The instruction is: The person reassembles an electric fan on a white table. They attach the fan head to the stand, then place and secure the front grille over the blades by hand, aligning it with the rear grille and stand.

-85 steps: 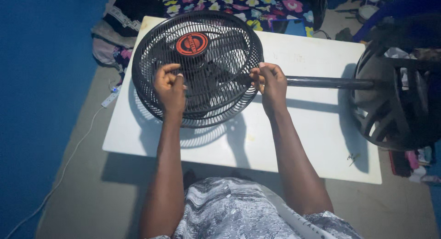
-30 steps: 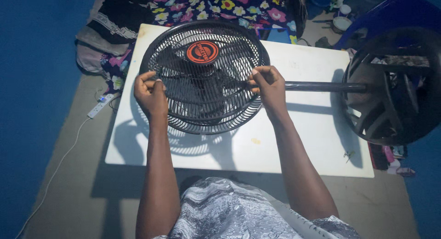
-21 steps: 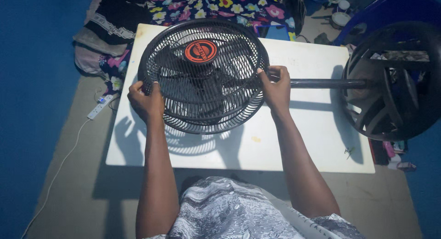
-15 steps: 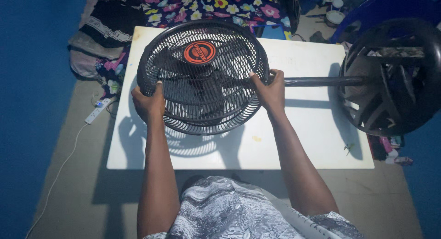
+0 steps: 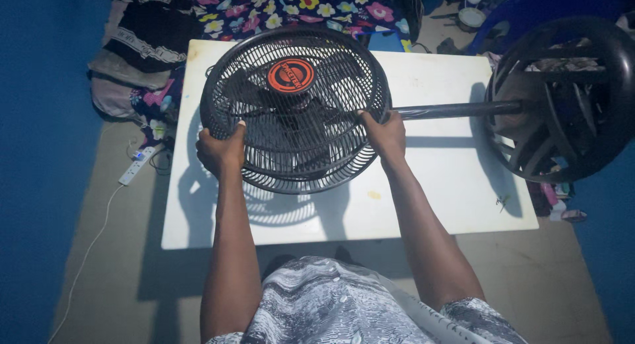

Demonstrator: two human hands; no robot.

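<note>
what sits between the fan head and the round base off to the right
In the head view, a dark pole runs over the white table, joining the fan head to the round base; nothing else lies there.

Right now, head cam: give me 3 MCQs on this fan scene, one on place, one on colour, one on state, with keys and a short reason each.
1. Where does the fan's round base sit?
A. off the right end of the white table
B. flat in the middle of the white table
C. under the person's lap

2. What colour is the round cap at the centre of the fan guard?
A. blue
B. red-orange
C. white

3. What are the hands doing?
A. both hang free of the fan
B. only the right touches it
C. both grip the guard's rim

Answers:
1 A: the pole runs right, carrying the base past the white table edge.
2 B: the cap shows red-orange against the black fan guard.
3 C: the left hand and right hand each clasp the rim on opposite sides.
</note>
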